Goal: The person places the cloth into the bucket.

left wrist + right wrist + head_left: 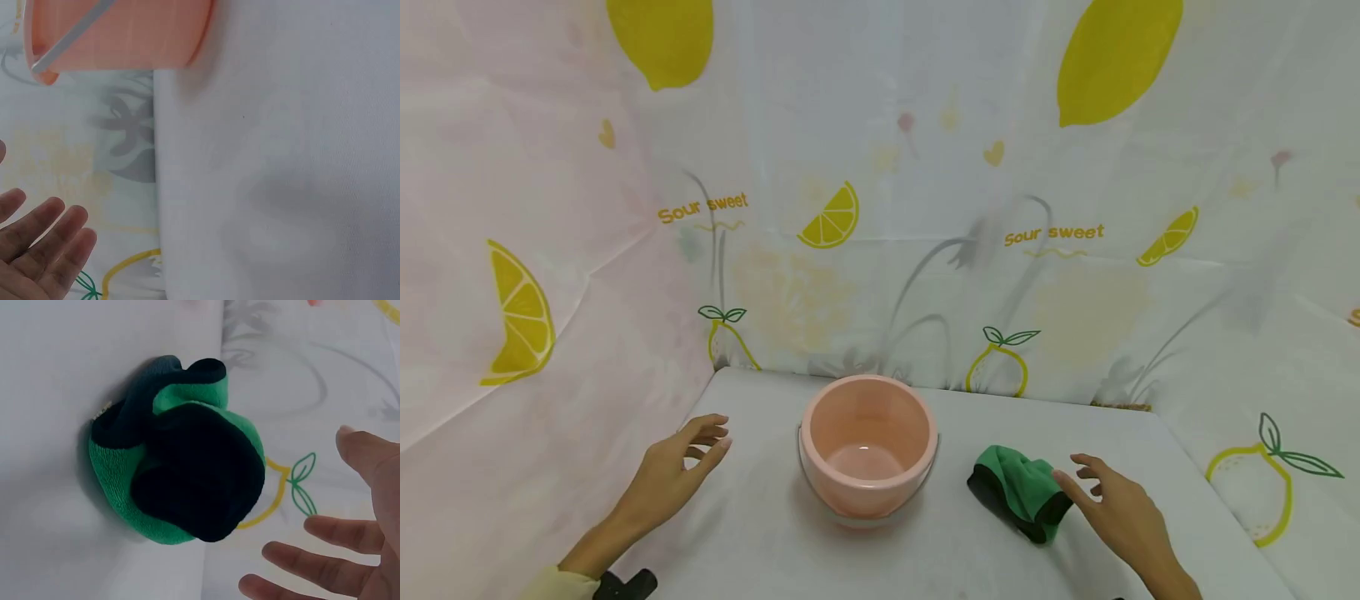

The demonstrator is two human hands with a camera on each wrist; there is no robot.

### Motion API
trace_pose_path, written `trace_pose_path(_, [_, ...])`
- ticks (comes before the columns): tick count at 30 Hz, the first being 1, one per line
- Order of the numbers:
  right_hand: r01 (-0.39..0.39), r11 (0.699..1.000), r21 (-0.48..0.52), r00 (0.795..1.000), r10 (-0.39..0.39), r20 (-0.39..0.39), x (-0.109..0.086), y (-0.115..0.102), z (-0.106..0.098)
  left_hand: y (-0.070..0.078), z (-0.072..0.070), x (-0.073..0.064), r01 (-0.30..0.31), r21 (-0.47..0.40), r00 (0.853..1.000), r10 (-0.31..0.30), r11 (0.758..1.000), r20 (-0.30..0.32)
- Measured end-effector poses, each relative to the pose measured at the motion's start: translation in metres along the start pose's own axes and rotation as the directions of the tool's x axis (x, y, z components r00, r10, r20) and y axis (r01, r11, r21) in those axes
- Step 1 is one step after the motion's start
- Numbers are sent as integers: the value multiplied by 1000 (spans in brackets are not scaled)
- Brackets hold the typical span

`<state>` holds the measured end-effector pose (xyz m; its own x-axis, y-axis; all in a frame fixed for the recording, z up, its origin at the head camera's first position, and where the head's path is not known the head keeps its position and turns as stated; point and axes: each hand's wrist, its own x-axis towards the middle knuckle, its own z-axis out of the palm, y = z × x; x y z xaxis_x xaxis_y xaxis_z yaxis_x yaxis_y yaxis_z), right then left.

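Observation:
A pink bucket (pixel 868 492) with a thin grey wire handle stands upright on the white table, its inside bare. To its right lies a crumpled green cloth (pixel 1021 483) with black edging, folded over itself in the right wrist view. My left hand (pixel 673 475) hovers left of the bucket, fingers relaxed and holding nothing. In the left wrist view the bucket (pixel 119 37) is apart from the fingertips. My right hand (pixel 1120 508) is just right of the cloth, thumb near its edge, fingers spread in the right wrist view beside the cloth (pixel 119 481).
The white table (pixel 745 542) ends at a back edge against a hanging lemon-print sheet (pixel 880 275). More of this sheet covers the left and right sides. A black strap piece (pixel 625 586) shows at my left wrist, below a pale sleeve (pixel 561 583).

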<state>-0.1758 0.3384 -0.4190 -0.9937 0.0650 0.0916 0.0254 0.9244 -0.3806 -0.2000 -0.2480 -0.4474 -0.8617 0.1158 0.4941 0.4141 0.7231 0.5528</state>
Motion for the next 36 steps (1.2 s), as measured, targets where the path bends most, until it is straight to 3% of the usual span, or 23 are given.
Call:
trace_pose_path(4, [-2,1000,2,1000,2,6,1,-2,5,0,4,0,72,-59,996,-69,996,48])
trace_pose_path(7, [9,1000,14,1000,-9,-1,0,-3,10,-1,10,1,93,-82,993,-86,992,78])
trace_pose_path(16, [-3,999,37,1000,3,12,3,-9,26,4,29,7,55,-152,994,-39,987,105])
trace_pose_path(25, [-31,998,57,998,28,64,8,-19,38,16,37,15,50,-205,990,-21,978,140])
trace_pose_path(36, [-1,998,66,999,-2,45,15,-29,56,28,52,26,12,-300,987,37,954,159])
